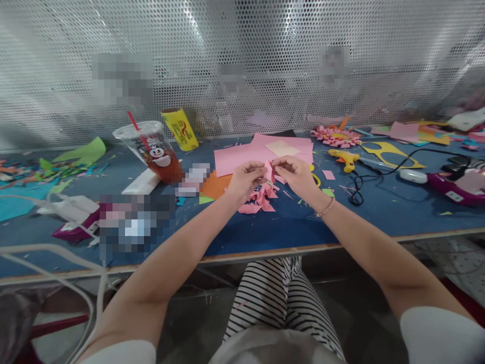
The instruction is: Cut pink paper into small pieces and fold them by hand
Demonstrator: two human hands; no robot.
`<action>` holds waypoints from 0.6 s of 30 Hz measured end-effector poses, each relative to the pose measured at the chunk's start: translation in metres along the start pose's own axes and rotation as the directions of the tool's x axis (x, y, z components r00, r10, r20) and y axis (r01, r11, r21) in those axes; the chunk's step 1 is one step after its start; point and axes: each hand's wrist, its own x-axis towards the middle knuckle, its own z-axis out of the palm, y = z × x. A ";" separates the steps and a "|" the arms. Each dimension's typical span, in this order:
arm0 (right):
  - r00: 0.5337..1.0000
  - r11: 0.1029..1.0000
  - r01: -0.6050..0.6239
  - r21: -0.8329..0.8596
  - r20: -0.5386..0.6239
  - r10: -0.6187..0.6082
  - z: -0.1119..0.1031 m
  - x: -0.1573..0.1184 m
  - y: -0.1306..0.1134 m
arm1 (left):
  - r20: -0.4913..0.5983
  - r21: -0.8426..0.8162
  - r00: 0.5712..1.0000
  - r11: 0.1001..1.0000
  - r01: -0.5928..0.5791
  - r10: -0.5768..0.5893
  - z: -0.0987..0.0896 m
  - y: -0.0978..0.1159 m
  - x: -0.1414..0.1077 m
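Between my two hands is a small folded piece of pink paper [269,171]. My left hand [246,183] pinches its left side with thumb and fingers. On the other side, my right hand [297,176] pinches the same piece, a bracelet round that wrist. Right below lies a pile of folded pink paper pieces [259,201] on the blue table [235,242]. Large pink sheets [235,157] are spread behind my hands, with a cream paper piece [282,148] on top. The yellow handle of what looks like scissors [316,179] shows partly beside my right hand.
A lidded drink cup [162,156] with a red straw stands left, near a yellow packet [181,130]. To the right are a yellow glue gun [344,159] with a black cord, a pink paper wreath [335,136] and a yellow cut-out sheet [394,155]. A perforated metal screen [265,60] rises behind.
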 end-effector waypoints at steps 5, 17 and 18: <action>1.000 0.999 0.002 0.051 0.011 -0.003 0.001 0.000 0.001 | -0.018 -0.011 1.000 1.000 -0.006 0.006 0.002 0.002 -0.001; 0.999 0.999 -0.015 -0.049 -0.030 0.014 0.005 0.000 -0.005 | -0.022 0.236 0.988 0.961 -0.142 0.152 0.006 -0.003 -0.005; 0.999 0.998 -0.012 -0.062 -0.036 0.009 0.005 0.000 -0.005 | -0.007 0.255 0.985 0.953 -0.163 0.170 0.006 -0.003 -0.006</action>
